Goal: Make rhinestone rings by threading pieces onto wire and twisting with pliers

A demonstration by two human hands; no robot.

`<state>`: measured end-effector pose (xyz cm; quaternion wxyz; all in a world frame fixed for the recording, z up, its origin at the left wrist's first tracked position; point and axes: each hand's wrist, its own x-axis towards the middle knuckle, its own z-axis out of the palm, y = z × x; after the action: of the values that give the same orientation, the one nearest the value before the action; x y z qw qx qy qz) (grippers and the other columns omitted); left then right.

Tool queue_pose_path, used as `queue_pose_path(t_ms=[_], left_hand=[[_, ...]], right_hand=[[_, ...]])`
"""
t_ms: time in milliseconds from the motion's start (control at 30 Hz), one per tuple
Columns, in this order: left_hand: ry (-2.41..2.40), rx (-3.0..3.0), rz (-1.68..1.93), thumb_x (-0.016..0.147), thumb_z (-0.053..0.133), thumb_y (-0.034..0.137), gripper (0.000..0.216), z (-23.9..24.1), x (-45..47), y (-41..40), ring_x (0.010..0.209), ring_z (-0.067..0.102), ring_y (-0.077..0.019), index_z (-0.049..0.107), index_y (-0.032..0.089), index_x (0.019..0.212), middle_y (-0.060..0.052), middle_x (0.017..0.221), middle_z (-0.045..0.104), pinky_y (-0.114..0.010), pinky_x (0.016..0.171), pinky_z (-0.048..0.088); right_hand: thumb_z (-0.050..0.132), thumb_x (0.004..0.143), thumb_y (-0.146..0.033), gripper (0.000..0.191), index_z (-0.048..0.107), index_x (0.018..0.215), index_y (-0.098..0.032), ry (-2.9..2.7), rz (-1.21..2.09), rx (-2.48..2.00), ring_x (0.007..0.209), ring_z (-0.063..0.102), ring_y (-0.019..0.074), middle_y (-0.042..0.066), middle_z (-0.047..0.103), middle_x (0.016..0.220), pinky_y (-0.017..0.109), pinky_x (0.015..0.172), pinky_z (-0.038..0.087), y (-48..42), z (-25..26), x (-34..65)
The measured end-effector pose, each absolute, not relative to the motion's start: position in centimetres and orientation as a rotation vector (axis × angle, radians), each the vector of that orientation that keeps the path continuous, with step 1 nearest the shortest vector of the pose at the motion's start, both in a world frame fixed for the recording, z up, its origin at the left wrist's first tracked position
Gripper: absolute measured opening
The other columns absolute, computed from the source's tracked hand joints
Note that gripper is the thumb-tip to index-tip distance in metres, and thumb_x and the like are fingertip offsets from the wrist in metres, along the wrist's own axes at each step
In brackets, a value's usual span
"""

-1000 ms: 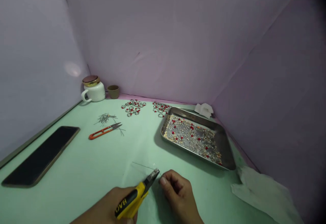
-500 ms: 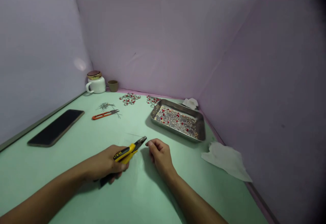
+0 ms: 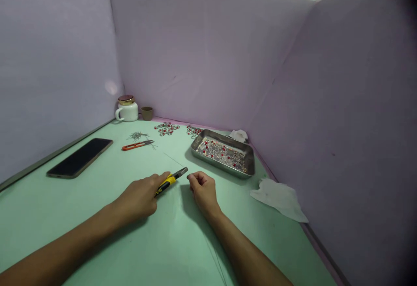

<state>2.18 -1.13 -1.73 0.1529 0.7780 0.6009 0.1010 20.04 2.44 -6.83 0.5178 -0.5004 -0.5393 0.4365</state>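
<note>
My left hand (image 3: 140,195) is wrapped round yellow-and-black pliers (image 3: 169,182), whose metal jaws point right toward my other hand. From the jaw tip a thin wire (image 3: 173,159) runs up and to the left above the table. My right hand (image 3: 203,190) is closed in a pinch just right of the jaws, thumb against forefinger. The bit of wire between those fingertips is too fine to see clearly. Below that hand, thin strands trail down beside the forearm to the front edge of the picture.
A metal tray (image 3: 221,167) holds small beads, some red. Behind lie beaded pieces (image 3: 167,128), wire offcuts (image 3: 138,136) and orange thread snips (image 3: 137,145). A phone (image 3: 81,158) is at left, a white mug (image 3: 128,111) and small cup (image 3: 147,113) behind, white tissue (image 3: 278,197) at right.
My left hand has rolled over, so its back now faces up and the pliers' handles are mostly covered. The wire by the jaws slants more steeply. The view has tilted up slightly.
</note>
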Motion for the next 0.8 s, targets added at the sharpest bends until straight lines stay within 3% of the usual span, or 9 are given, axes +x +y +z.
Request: queue_pose_path(t_ms=[100,200,300,600,800], left_hand=[[1.599,2.19,0.375,0.065,0.043,0.007,0.055,-1.6,2.1,-1.2,0.091,0.058,-0.0235,0.048,0.027,0.116,-0.004,0.096,0.063,-0.03,0.075,0.042],[1.344,2.007,0.424,0.068,0.046,0.014,0.022,-0.6,1.9,-1.0,0.073,0.058,-0.0187,0.056,0.022,0.086,0.001,0.077,0.061,-0.025,0.063,0.042],[1.207,1.737,0.419,0.065,0.051,0.018,0.003,0.3,1.7,-1.0,0.055,0.051,-0.0139,0.05,0.019,0.068,0.005,0.059,0.053,-0.023,0.051,0.038],[0.985,1.355,0.389,0.066,0.055,0.023,0.015,0.1,1.2,-0.8,0.046,0.053,-0.0125,0.057,0.015,0.079,0.001,0.06,0.058,-0.024,0.043,0.04],[1.002,1.38,0.453,0.062,0.054,0.02,0.012,0.7,1.6,-1.2,0.048,0.05,-0.0108,0.054,0.016,0.073,0.002,0.06,0.056,-0.023,0.045,0.04]], right_hand=[[0.054,0.073,-0.032,0.018,0.057,0.064,-0.015,-1.306,1.067,-1.176,0.04,0.036,0.008,-0.006,0.043,0.045,0.021,0.041,0.029,2.4,-6.7,20.1],[0.052,0.075,-0.035,0.022,0.058,0.067,-0.015,-1.349,1.083,-1.138,0.039,0.035,0.0078,-0.007,0.04,0.043,0.02,0.041,0.028,2.2,-6.4,20.3],[0.045,0.08,-0.038,0.031,0.06,0.067,-0.015,-1.467,1.079,-1.115,0.038,0.033,0.0081,-0.007,0.037,0.04,0.021,0.041,0.027,1.8,-6.2,20.5],[0.041,0.084,-0.031,0.032,0.061,0.063,-0.016,-1.756,0.657,-1.165,0.05,0.043,0.0112,-0.003,0.046,0.05,0.022,0.051,0.031,1.4,-5.2,21.1],[0.04,0.084,-0.028,0.03,0.061,0.065,-0.017,-1.919,0.386,-1.203,0.049,0.047,0.0117,0.001,0.055,0.054,0.022,0.052,0.03,1.4,-5.0,21.6]])
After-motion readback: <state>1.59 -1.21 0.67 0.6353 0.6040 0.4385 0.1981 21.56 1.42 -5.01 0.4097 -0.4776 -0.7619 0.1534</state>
